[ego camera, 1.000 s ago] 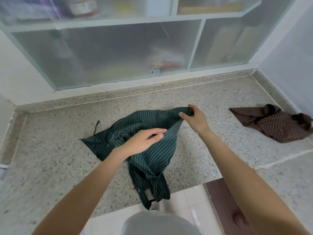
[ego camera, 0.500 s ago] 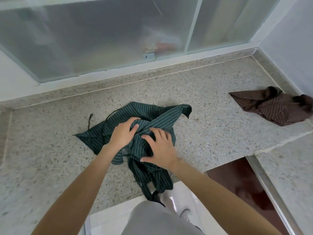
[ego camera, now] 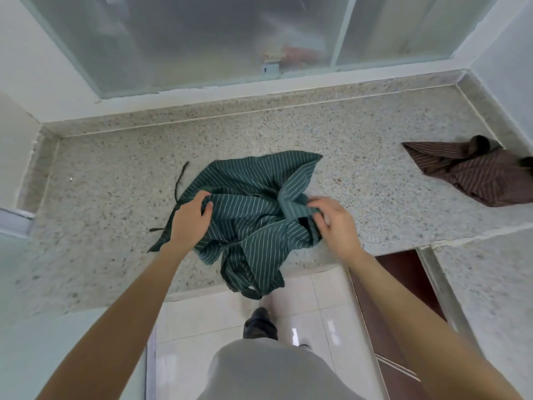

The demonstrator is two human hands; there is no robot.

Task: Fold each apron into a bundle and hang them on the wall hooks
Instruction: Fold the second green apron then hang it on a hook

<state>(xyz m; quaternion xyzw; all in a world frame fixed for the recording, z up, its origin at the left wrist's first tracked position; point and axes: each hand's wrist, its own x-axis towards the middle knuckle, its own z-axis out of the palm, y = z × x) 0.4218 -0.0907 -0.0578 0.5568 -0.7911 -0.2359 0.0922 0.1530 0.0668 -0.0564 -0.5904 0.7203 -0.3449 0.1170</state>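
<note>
Green striped apron crumpled mid-frame on speckled bench.
Soft, light, floppy; gripped by left hand and right hand at bunched folds.

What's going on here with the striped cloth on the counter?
A person stands at a stone counter gathering a green apron into a bundle. The left hand grips the cloth on one side, and the right hand pinches a fold on the other. Part of the apron hangs over the counter's front edge. A brown apron lies loose at the far right, with no hand on it. No hooks are in view.
</note>
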